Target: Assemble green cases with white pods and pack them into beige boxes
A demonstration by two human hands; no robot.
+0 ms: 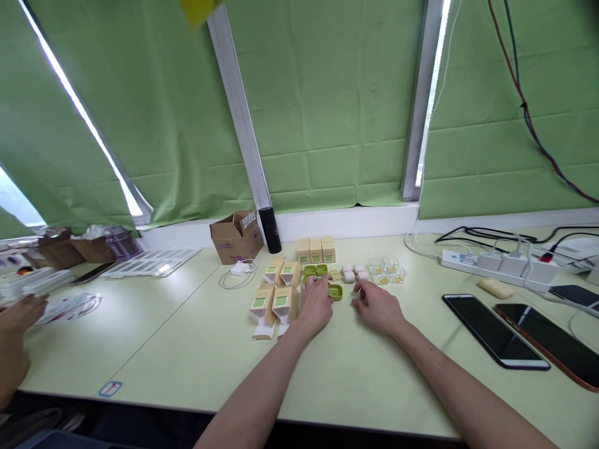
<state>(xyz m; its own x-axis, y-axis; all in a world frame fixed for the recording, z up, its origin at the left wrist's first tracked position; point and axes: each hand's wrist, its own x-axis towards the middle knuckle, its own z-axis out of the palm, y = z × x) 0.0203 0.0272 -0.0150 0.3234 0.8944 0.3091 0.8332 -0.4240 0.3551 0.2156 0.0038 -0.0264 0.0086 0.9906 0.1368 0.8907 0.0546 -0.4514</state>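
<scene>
Near the middle of the table, my left hand (316, 304) has its fingers curled down at a small green square container (336, 292), gripping its left edge. Just behind those fingers sit more green containers (315, 270), partly covered by the hand. My right hand (378, 305) rests to the right, loosely bent, thumb and index finger apart with nothing visible between them. Closest to it are small white rounded blocks (354, 273). Clear cups with yellow centres (386, 272) stand behind it. Small yellowish pieces (335, 275) lie between the green containers and the white blocks.
Open-ended kraft boxes (274, 304) lie left of my left hand; three more (316, 250) stand behind. Farther back are a cardboard carton (237, 238) and black cylinder (270, 230). Phones (495, 330) and a power strip (498, 268) lie right. Another person's hand (16, 324) is far left.
</scene>
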